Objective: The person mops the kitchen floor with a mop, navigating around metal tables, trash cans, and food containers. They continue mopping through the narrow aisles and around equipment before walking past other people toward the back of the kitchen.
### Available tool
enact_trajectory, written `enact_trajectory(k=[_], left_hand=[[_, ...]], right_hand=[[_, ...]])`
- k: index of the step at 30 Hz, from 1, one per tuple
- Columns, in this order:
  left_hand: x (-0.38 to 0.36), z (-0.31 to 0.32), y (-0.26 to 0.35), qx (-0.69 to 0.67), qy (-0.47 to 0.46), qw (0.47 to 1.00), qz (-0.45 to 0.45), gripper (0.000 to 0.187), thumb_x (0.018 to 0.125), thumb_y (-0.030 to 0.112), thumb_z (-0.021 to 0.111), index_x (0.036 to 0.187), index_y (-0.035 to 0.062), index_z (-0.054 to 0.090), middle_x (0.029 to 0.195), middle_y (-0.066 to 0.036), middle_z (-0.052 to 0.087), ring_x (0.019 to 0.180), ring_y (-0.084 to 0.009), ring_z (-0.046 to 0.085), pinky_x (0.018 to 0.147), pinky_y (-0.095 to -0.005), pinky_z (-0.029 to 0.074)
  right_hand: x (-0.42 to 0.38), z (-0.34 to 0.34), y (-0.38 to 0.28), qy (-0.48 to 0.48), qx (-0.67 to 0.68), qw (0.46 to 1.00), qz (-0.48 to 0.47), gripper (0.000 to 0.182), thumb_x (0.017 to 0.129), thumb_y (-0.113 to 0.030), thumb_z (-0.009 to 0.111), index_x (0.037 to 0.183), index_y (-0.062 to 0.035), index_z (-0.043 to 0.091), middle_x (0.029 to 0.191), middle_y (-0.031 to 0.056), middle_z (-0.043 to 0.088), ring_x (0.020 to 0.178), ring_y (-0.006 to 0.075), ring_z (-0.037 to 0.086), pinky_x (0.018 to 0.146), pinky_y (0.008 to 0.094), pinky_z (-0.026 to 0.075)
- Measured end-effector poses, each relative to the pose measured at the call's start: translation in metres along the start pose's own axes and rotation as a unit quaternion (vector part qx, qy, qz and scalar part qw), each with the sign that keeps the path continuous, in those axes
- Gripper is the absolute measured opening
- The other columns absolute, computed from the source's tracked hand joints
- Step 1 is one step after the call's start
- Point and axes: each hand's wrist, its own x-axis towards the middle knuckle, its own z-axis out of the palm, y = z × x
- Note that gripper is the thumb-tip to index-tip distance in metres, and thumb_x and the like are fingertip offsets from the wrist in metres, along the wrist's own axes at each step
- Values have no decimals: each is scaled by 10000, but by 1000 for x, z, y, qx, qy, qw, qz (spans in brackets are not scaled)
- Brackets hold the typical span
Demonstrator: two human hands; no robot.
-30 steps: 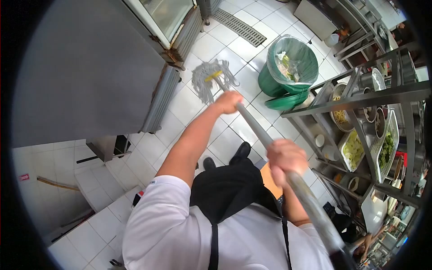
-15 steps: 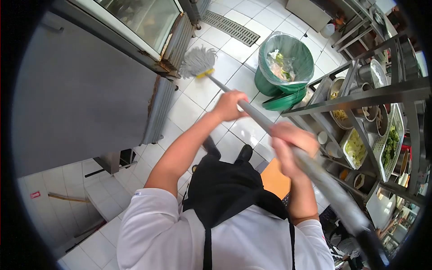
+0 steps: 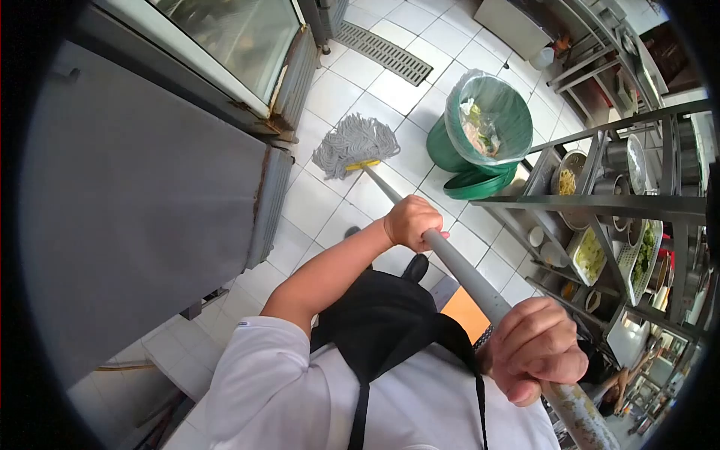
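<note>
A string mop [image 3: 357, 144] with grey strands and a yellow clamp rests on the white tiled floor. Its long grey handle [image 3: 472, 277] slants from the mop head down to the lower right, where the paint is worn. My left hand [image 3: 414, 223] is wrapped round the handle partway up from the clamp. Farther along, my right hand [image 3: 541, 351] grips the same handle close to the camera. Both hands are closed, with fingers curled round the pole.
A green bin [image 3: 450, 154] with a plastic liner and food scraps stands ahead, its green lid [image 3: 480, 182] beside it. Metal shelving [image 3: 600, 204] with pots and vegetables is at right. Grey cabinets [image 3: 150, 172] line the left. A floor drain [image 3: 384, 52] lies ahead.
The mop head has come nearer to me and to the right across the tiles. Both hands have moved back with the handle, the right one toward the lower right.
</note>
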Motion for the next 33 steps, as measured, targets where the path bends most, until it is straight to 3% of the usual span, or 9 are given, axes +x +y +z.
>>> enact_trajectory(k=[7,9,11,15,19,22,25,30,33], left_hand=[[-22,-6,32,64,167,979,-93,296,689,42,719,572,94,452,506,-79,458,424,-290,468,425,-396,361],[-24,-10,12,81,162,982,-62,291,699,74,724,565,94,466,496,-81,462,427,-304,475,433,-406,379],[-20,-21,-11,90,120,988,-26,280,693,124,729,562,106,482,508,-80,490,434,-303,492,442,-406,393],[-37,-42,-70,166,56,984,-28,232,721,123,698,585,116,510,559,-81,529,519,-315,551,513,-408,436],[-77,-43,-144,283,57,913,-289,138,772,186,725,811,100,624,1015,-118,637,1021,-326,603,900,-488,450],[-68,-45,-148,356,-85,799,-478,392,779,180,757,1117,219,562,1440,-148,430,1417,-365,311,1134,-627,214],[-67,-26,-151,277,-79,848,-445,378,774,158,762,1091,199,561,1464,-141,421,1428,-357,304,1143,-630,205],[-17,33,-77,221,-90,921,-310,382,692,88,775,987,143,539,1176,-89,590,1240,-366,510,1029,-651,331],[15,70,-13,117,-45,969,-215,332,665,75,771,936,101,581,948,-110,626,960,-348,614,851,-424,494]], right_hand=[[22,24,18,-194,145,970,16,189,791,45,757,797,19,570,563,69,521,434,171,498,416,320,410],[26,22,24,-195,144,970,22,195,782,46,758,793,16,565,553,66,514,422,169,491,405,320,409],[8,29,34,-83,41,995,-25,210,798,-20,747,763,-3,540,550,58,514,401,179,480,378,312,405],[-36,29,68,-35,-85,995,28,129,794,-13,668,756,-17,545,595,72,538,493,227,541,489,374,484],[-93,25,138,19,-252,954,158,95,799,4,677,762,-21,594,723,116,617,720,280,640,755,422,545],[-124,14,155,7,-247,923,296,98,807,-28,725,822,-12,630,751,110,649,863,301,686,949,458,500],[-123,-9,135,-47,-314,919,235,127,760,-31,763,822,-66,658,784,64,666,872,253,693,969,448,490],[-71,-58,39,-38,-290,931,217,102,735,-39,710,714,-38,611,678,58,614,681,233,641,885,437,528],[-39,-67,-31,68,-238,953,174,185,751,-81,682,647,-30,538,582,46,541,553,207,574,657,413,561]])
